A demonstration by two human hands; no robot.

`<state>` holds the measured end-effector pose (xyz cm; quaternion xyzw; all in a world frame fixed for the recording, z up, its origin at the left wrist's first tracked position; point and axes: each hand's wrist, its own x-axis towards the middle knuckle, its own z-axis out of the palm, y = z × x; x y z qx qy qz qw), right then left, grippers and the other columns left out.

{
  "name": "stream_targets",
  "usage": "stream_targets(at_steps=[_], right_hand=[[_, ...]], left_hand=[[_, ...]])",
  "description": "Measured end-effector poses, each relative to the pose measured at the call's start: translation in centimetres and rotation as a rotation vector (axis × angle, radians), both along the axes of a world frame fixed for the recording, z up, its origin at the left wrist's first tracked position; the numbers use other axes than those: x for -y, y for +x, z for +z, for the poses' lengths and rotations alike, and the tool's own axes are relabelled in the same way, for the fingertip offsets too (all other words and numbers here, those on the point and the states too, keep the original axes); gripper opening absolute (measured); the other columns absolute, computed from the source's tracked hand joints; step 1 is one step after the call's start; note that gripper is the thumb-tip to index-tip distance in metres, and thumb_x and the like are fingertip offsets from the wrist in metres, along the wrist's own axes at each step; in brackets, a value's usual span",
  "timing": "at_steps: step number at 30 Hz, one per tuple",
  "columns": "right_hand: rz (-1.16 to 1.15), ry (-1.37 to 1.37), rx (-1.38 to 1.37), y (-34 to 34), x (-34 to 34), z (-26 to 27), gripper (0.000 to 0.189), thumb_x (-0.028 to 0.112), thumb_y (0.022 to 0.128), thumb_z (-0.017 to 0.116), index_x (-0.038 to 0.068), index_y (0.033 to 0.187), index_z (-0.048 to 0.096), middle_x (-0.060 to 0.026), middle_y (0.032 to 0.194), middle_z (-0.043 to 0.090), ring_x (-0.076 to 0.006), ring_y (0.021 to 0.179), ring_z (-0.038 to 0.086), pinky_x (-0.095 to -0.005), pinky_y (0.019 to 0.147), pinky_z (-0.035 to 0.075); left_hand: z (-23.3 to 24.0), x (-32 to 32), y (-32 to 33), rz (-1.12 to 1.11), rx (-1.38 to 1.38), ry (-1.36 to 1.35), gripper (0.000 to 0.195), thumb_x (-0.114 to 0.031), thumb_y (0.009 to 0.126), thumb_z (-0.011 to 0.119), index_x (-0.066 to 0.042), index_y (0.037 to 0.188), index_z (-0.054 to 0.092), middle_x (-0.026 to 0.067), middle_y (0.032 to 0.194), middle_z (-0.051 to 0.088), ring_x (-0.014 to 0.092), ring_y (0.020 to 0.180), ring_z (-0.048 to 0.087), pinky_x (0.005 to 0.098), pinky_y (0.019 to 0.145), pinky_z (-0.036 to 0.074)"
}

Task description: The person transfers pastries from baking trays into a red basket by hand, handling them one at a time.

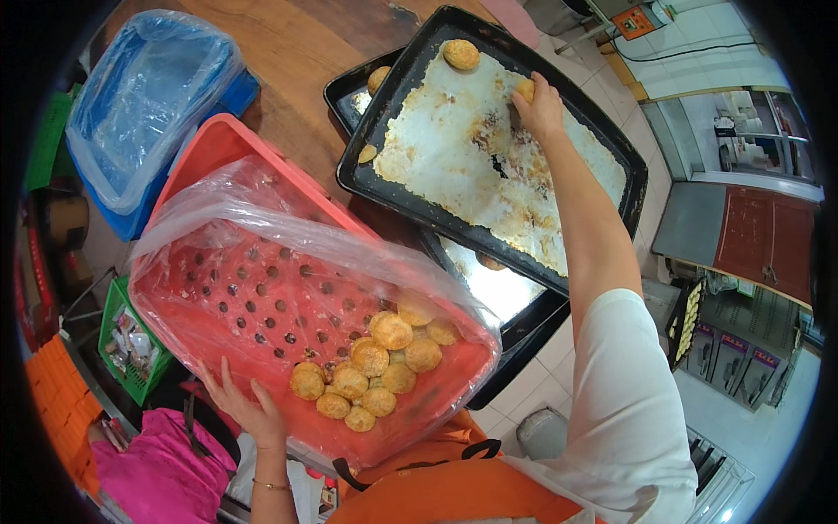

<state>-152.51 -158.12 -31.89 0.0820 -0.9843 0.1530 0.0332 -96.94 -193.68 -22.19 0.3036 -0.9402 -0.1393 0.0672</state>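
My right hand (541, 108) is over the far side of a black baking tray (419, 219), its fingers closed on a round golden pastry (524, 90). Stained paper (445, 150) covers much of that tray, and another pastry (461, 54) lies near its far left corner. My left hand (245, 406), holding nothing, rests with spread fingers at the near left edge of a red plastic crate (229, 134). Clear plastic film lines this crate. A pile of pastries (370, 357) sits in its right part.
More black trays (524, 340) with pastries lie beneath the top one on the wooden table (294, 39). A blue crate (236, 95) lined with plastic stands at the upper left. A green basket (121, 367) holding small packets and pink cloth (170, 458) are at the lower left.
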Motion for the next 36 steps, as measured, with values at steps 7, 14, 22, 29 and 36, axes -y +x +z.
stream_targets(at_steps=[7,14,22,29,36], right_hand=[[0.202,-0.174,-0.242,-4.1,9.2,2.0,0.07,0.044,0.082,0.074,0.015,0.141,0.051,-0.0229,0.123,0.061,-0.0377,0.115,0.059,-0.0437,0.098,0.048],[0.14,-0.02,-0.112,-4.1,11.8,-0.3,0.073,0.04,0.076,0.08,0.021,0.139,0.05,-0.0221,0.121,0.06,-0.0384,0.113,0.058,-0.043,0.098,0.048],[0.214,-0.01,-0.131,-3.0,12.3,-1.3,0.072,0.032,0.07,0.082,0.022,0.135,0.052,-0.0234,0.118,0.062,-0.0396,0.112,0.06,-0.0463,0.096,0.05],[0.359,-0.33,-0.002,3.8,7.3,6.8,0.073,0.034,0.077,0.087,0.01,0.137,0.051,-0.0116,0.126,0.062,-0.0221,0.11,0.064,-0.0346,0.093,0.053],[0.891,-0.569,0.249,30.9,14.4,18.7,0.072,0.008,0.069,0.086,0.01,0.133,0.054,-0.0091,0.127,0.061,-0.0242,0.118,0.059,-0.0385,0.101,0.049]], left_hand=[[-0.2,0.3,0.1,-0.011,0.007,0.005,0.054,-0.008,0.088,0.054,0.0,0.141,0.047,0.0249,0.159,0.024,0.044,0.147,0.022,0.054,0.12,0.017],[0.1,0.0,-0.5,0.005,0.01,0.033,0.052,-0.007,0.089,0.053,0.001,0.14,0.047,0.0254,0.159,0.024,0.044,0.147,0.022,0.0537,0.119,0.016],[0.0,0.3,1.0,0.02,0.015,-0.003,0.055,-0.004,0.086,0.055,-0.002,0.141,0.048,0.0265,0.157,0.029,0.044,0.145,0.026,0.0528,0.119,0.019],[-0.8,0.6,0.6,0.036,-0.028,-0.022,0.052,-0.003,0.082,0.06,-0.007,0.133,0.056,0.0177,0.158,0.032,0.036,0.147,0.028,0.0496,0.118,0.021],[-1.2,0.1,1.2,0.081,-0.075,-0.022,0.049,-0.004,0.08,0.061,-0.008,0.129,0.058,0.0127,0.159,0.03,0.033,0.147,0.027,0.0542,0.117,0.019]])
